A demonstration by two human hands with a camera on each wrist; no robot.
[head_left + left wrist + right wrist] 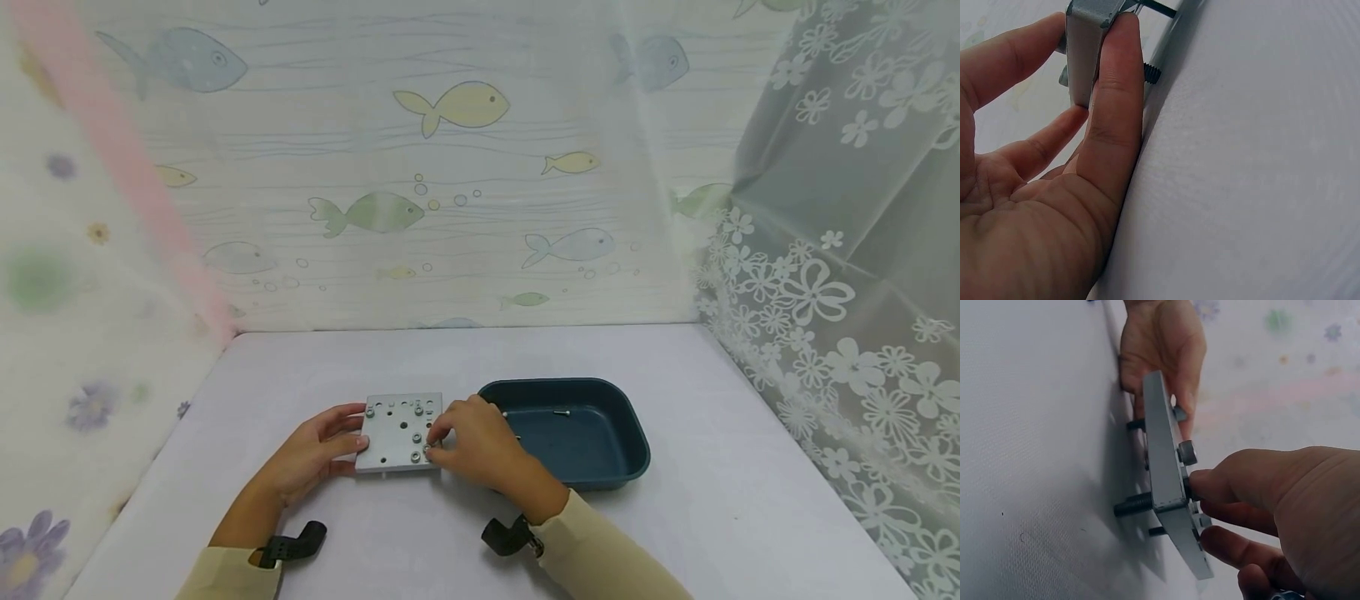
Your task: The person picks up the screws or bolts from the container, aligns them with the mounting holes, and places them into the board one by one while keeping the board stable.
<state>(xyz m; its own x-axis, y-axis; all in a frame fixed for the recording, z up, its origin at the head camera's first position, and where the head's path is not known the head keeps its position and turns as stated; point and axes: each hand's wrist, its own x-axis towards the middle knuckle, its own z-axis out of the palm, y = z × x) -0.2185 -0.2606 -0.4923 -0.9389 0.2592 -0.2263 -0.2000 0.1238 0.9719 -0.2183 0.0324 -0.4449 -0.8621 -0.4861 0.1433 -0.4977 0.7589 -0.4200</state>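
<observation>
A silver metal plate (382, 435) with drilled holes and several socket-head screws is held tilted up off the white table. My left hand (318, 450) grips its left edge, thumb on the face and fingers behind, as the left wrist view also shows. With thumb and fingertips, my right hand (480, 442) pinches a screw at the plate's lower right; its head is mostly hidden by the fingers. Threaded screw ends (1135, 504) stick out of the plate's underside. A shiny metal bit (1286, 595) shows below the right hand's curled fingers, too cropped to identify.
A dark blue plastic tray (639, 450) stands just right of the plate, partly behind the right hand. Several small screws (562, 412) lie in it. Patterned curtains (465, 250) hang along the table's back and sides.
</observation>
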